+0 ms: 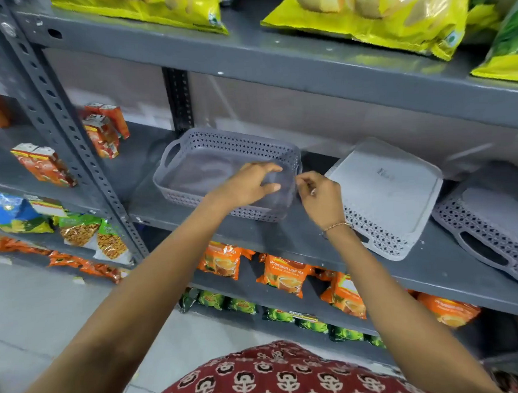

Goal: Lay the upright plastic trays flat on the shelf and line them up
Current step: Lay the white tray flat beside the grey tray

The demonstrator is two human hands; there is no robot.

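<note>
Several orange packets point(283, 274) marked "Premium LEAF TEA" below grey trays point(220, 156).

Grey lattice-patterned trays point(230, 171), dark grey shelf point(313, 238), orange tea packets point(282, 274), yellow bags point(377, 16)

only one view was given, taken from a camera worn on the head and aimed forward and down at a grey metal shelf point(283, 234). the rack was seen from close in and slightly from the left, so that its boards ran slantwise up to the right. both forearms were caught reaching in from the lower edge, and a patterned garment point(283, 376) was seen at the bottom. straight lines were bent toward the edges, probably by the wide lens. no second view was supplied, so nothing was shared.
</note>
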